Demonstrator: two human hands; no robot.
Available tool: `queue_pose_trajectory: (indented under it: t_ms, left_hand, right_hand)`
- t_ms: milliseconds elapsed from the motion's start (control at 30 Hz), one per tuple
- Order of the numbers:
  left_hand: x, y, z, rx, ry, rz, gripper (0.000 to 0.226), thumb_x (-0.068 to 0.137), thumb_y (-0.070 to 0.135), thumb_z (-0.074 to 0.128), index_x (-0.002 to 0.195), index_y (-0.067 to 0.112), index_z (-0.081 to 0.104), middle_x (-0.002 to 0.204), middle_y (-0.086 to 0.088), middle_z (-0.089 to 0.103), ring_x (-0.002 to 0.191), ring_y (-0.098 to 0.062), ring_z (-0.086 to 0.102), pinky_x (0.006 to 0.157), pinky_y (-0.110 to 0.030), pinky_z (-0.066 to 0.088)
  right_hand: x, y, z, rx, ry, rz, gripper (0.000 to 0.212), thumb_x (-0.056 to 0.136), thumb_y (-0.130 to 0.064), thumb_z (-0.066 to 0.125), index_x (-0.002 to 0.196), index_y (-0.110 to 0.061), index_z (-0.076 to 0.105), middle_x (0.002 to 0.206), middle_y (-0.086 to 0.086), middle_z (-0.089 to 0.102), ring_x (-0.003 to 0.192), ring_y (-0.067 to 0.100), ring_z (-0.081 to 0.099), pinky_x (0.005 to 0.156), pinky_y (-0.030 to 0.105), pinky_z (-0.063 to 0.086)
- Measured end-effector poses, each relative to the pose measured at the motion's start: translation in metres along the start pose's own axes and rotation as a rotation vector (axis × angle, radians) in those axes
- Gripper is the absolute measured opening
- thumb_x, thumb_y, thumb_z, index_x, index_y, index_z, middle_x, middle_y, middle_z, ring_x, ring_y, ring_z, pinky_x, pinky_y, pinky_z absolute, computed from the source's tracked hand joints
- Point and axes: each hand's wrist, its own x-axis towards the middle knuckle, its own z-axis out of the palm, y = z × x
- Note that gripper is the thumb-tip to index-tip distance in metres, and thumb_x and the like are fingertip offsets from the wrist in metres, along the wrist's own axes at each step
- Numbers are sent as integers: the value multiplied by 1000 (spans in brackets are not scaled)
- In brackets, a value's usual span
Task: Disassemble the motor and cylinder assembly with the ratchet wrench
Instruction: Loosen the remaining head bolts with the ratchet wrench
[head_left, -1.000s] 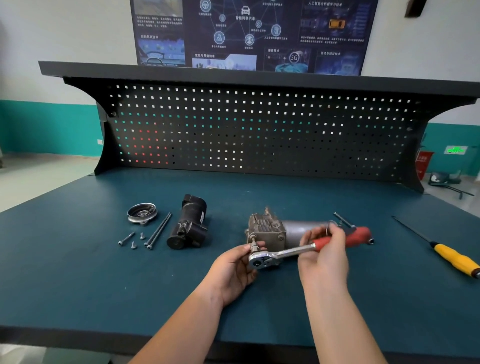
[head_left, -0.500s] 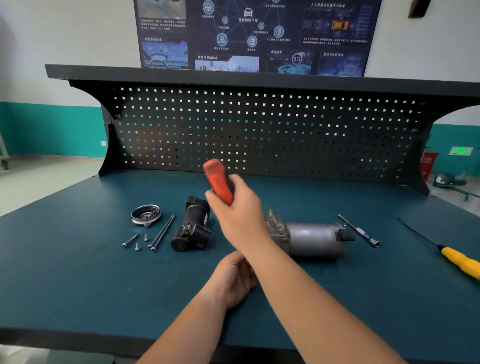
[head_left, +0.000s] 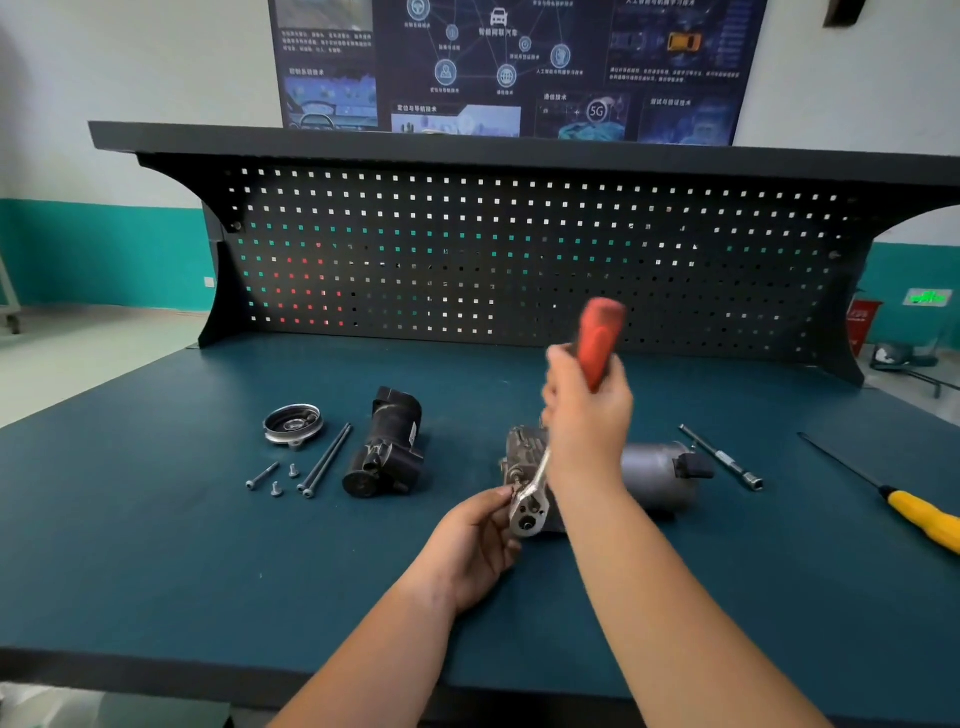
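While the ratchet wrench (head_left: 527, 513) sits on its fastener: the head should stay square and pressed in so the socket cannot ride off. The fastener itself is hidden under the head.
Right hand (head_left: 587, 421): clenched round the red handle, which points up and away and is blurred. A short, even swing looks safer than one long pull.
Left hand (head_left: 478, 540): fingertips pinch the wrench head at the near end of the assembly. It works best as a pivot there, kept clear of the shank.
Motor and cylinder assembly (head_left: 654, 473): lies on its side in the middle of the tabletop (head_left: 156, 545), grey cylinder to the right, cast housing under the wrench. Nothing clamps it, so torque may roll it; bearing down through the head should hold it.
Loose parts: the black motor unit (head_left: 387, 447), round cap (head_left: 293, 423), long bolts (head_left: 324, 460) and short screws (head_left: 262, 475) lie well to the left.
Spare tools: the extension bar (head_left: 722, 457) lies just beside the cylinder, and the yellow screwdriver (head_left: 919, 514) farther right.
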Motion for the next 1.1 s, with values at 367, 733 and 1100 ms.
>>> queue_pose_trajectory:
  t_ms: [367,733,1100]
  left_hand:
    - [-1,0,3,-10,9,28,25,72,17,57,93,9,68,83,-2,74,61,-6,64,40,-14,35]
    - [-3,1,3,-3,47,31,26,72,14,55,94,8,67,84,0,74,60,-5,59,38,-13,28]
    - [1,-1,-1,-16,-1,37,17,74,12,56,87,10,67,62,6,56,43,-2,42,38,-13,27]
  right_hand:
    - [-11,38,-79,628,641,480,22,91,-23,43,70,-22,35,55,-10,36,40,5,33,37,15,27]
    - [-24,20,-76,773,596,450,13,92,-20,46,79,-19,45,48,-9,49,37,5,45,42,13,39]
    - [-6,-10,0,-96,-52,76,18,84,-8,58,76,-21,48,53,-9,44,44,5,37,44,21,32]
